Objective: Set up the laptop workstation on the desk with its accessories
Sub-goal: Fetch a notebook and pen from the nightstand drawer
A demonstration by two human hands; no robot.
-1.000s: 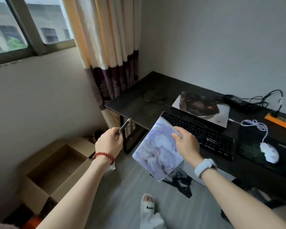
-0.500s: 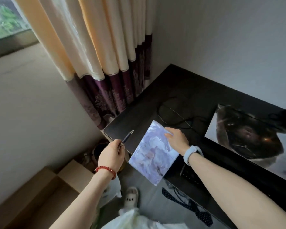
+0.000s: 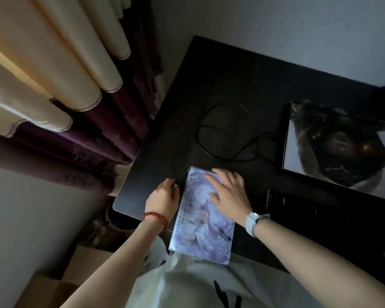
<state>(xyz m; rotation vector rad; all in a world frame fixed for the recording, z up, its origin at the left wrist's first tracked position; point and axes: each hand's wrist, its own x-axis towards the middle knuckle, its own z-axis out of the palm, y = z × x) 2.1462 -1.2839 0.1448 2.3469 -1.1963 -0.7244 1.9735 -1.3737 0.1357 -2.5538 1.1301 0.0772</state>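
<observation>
The pale lilac illustrated softcover notebook (image 3: 203,213) lies at the dark desk (image 3: 242,85) front-left corner, near edge overhanging; right hand (image 3: 228,194) presses it flat, fingers straight. Left hand (image 3: 163,200), at the notebook's 9 o'clock, pinches a thin dark pen (image 3: 177,184). Risk: w/o pressure the notebook may tip off, and the released pen may roll off the edge.

**Around the desk corner**

A curtain (image 3: 53,85) hangs at the upper left in heavy folds, cream above and dark purple below, its hem reaching down beside the left edge of the surface. Behind it and to the right runs a plain pale wall (image 3: 276,25). At the lower left, on the floor, stands a cardboard box (image 3: 53,283) with its flaps open. Between the box and the surface's corner sits a dark round object, too dim to identify. A red bead bracelet (image 3: 155,217) and a pale wristwatch (image 3: 255,221) are worn on the wrists.
</observation>
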